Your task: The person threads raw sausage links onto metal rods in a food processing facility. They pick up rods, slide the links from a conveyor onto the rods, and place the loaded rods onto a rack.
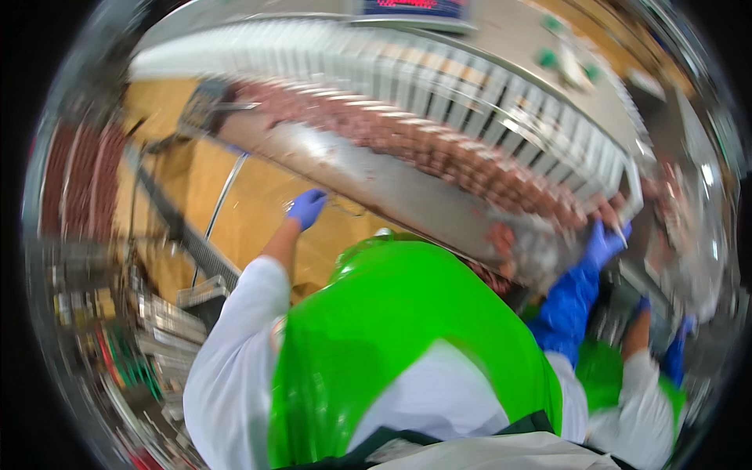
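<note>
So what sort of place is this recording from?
Probably a meat-processing line: a long steel conveyor with white dividers carries reddish-brown meat pieces, and the person wears blue disposable gloves and a shiny green plastic apron.

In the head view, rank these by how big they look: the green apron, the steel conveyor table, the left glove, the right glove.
1. Green apron, closest to the camera, so its lead is unsure.
2. Steel conveyor table.
3. Left hand's blue glove and right hand's blue glove: they look alike, so no ranking between them.
</note>
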`<state>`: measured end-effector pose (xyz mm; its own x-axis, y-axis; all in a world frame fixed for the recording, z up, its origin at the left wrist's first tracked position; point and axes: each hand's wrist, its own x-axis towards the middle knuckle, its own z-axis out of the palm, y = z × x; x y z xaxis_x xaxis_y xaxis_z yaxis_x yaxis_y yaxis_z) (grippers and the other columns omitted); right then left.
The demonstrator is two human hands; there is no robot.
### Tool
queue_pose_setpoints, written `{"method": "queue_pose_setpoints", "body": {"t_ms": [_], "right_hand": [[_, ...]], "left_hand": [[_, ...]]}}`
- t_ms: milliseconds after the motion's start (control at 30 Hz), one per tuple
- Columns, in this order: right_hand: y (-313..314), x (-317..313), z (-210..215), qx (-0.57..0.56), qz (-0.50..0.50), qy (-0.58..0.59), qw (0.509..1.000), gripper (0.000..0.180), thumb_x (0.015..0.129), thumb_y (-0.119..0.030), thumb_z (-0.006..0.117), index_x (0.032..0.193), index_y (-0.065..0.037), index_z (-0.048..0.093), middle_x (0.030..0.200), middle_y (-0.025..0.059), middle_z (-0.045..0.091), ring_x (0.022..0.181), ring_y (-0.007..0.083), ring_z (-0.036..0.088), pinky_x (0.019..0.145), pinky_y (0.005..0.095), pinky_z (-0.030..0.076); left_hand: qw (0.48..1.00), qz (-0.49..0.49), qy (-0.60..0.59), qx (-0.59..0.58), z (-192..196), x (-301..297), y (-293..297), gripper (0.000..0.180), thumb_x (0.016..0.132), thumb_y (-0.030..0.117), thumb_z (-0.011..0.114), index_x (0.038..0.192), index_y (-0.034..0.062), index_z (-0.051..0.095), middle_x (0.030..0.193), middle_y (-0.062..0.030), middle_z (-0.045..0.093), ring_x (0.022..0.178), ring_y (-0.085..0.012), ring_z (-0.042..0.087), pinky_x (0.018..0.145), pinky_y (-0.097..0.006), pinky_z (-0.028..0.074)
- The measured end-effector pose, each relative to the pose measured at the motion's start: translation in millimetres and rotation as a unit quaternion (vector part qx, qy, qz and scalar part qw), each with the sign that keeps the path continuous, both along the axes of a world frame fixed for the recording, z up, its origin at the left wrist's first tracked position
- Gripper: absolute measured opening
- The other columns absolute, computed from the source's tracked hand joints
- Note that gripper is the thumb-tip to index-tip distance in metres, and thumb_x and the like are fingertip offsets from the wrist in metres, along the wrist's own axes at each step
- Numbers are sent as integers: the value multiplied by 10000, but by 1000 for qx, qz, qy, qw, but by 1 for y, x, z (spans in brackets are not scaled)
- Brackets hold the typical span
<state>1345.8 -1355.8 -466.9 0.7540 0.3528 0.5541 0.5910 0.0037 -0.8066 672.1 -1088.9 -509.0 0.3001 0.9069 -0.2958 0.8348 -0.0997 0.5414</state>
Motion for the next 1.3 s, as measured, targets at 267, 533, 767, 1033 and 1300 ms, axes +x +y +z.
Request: {"method": "queue_pose_setpoints", "body": {"t_ms": [267, 533, 767, 1033, 1300], "right_hand": [[2, 1, -29, -10, -95, 24, 995, 316, 917, -182, 694, 1164, -13, 591, 965, 44, 624, 905, 118, 583, 810, 319, 503], [-1, -129, -73, -231, 58, 167, 957, 335, 912, -218, 681, 1149, 1, 593, 964, 152, 651, 846, 250, 633, 770, 377, 507], [-31, -27, -35, -66, -125, -31, 989, 568, 772, -250, 798, 1251, -34, 584, 1104, 145, 622, 1011, 279, 609, 901, 399, 490], [-25, 51, -10, -160, 66, 204, 963, 372, 880, -278, 722, 1147, -47, 607, 990, 27, 633, 911, 128, 591, 821, 307, 496], [-62, -14, -2, -149, 76, 312, 935, 181, 953, -191, 571, 844, -58, 626, 695, -20, 507, 649, 108, 512, 595, 280, 409]], "left_hand": [[999, -22, -1, -27, -37, -66, -1, 284, 946, 211, 596, 1114, -6, 672, 1049, -140, 711, 990, -203, 654, 895, -322, 495], [995, 42, 6, -93, -60, -97, 39, 281, 951, 207, 603, 1119, -8, 673, 1084, -128, 704, 1021, -201, 641, 919, -325, 487], [998, 20, 18, -58, -47, -76, 34, 303, 943, 219, 610, 1140, -3, 669, 1108, -142, 702, 1033, -217, 648, 921, -330, 488], [998, 0, 34, -45, -41, -77, 19, 311, 929, 245, 625, 1139, 20, 673, 1073, -156, 714, 1004, -223, 666, 896, -343, 501], [982, -167, -74, -51, 27, 66, 5, 362, 965, 316, 572, 1174, 29, 645, 1163, -156, 670, 1042, -265, 648, 926, -363, 492]]}}
